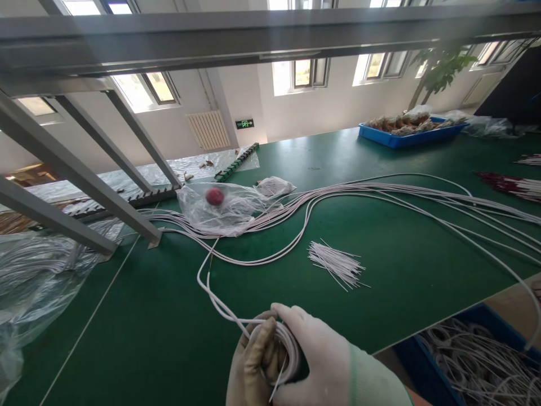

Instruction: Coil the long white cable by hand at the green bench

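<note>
Both my hands wear pale work gloves and meet at the bottom middle. My left hand [250, 366] pinches a small coil of white wire [286, 345], and my right hand [325, 355] wraps over the same coil from the right. The wire's free length [210, 287] runs up and left across the green table [169, 332] toward a long bundle of white wires [380, 192]. A pile of short white wire ties [336, 264] lies beyond my hands.
A clear plastic bag with a red object [215, 196] lies at the middle left. Grey metal frame struts [84, 186] rise on the left. Blue trays sit at the far right [406, 135] and below the table edge [465, 361] with coiled wires.
</note>
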